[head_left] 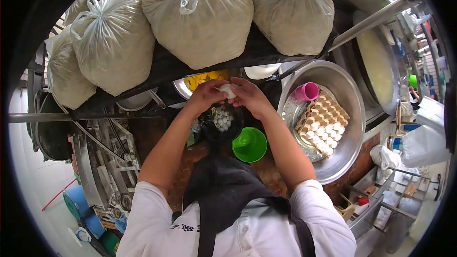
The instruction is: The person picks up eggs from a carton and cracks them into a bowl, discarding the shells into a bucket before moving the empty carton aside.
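Both my hands meet at the middle of the view, closed together on one white egg point(228, 90). My left hand point(206, 96) grips it from the left, my right hand point(249, 96) from the right. They hover over a dark bag point(222, 120) with several broken white shells in it, just in front of a metal bowl of yellow liquid point(205, 79). A green cup point(249, 144) stands below my right forearm. To the right, a cardboard egg tray point(323, 123) with several white eggs lies in a big metal basin point(343, 90).
A pink cup point(307, 91) sits in the basin beside the tray. Several large tied plastic bags point(200, 14) rest on a dark shelf above the hands. A large pan of pale liquid point(378, 69) is at far right. Machinery and blue lids lie at lower left.
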Motion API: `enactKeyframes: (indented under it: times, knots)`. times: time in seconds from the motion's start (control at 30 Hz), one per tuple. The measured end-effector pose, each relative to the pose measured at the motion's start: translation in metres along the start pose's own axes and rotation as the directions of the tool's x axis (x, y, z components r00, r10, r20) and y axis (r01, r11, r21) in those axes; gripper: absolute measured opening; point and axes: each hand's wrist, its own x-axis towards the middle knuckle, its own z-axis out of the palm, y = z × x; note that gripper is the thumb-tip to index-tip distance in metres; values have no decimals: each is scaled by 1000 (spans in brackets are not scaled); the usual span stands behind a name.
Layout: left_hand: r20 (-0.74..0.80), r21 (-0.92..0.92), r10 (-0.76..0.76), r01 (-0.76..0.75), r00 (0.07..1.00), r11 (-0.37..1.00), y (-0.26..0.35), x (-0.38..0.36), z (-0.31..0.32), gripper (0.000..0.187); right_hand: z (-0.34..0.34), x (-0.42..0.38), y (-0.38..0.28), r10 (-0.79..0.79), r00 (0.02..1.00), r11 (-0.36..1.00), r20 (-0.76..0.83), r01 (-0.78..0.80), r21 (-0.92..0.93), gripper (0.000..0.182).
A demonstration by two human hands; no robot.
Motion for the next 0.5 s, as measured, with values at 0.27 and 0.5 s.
enactKeyframes:
  times: [0.27, 0.5]
  knots:
    - [-295, 493, 111, 52, 949, 868, -8, 20, -28, 44, 14, 72, 24, -471, 880, 572, 62, 358, -738, 44]
    - [-303, 843, 517, -27, 801, 537, -35, 44, -35, 39, 30, 99, 23, -580, 809, 383, 96, 375, -844, 26]
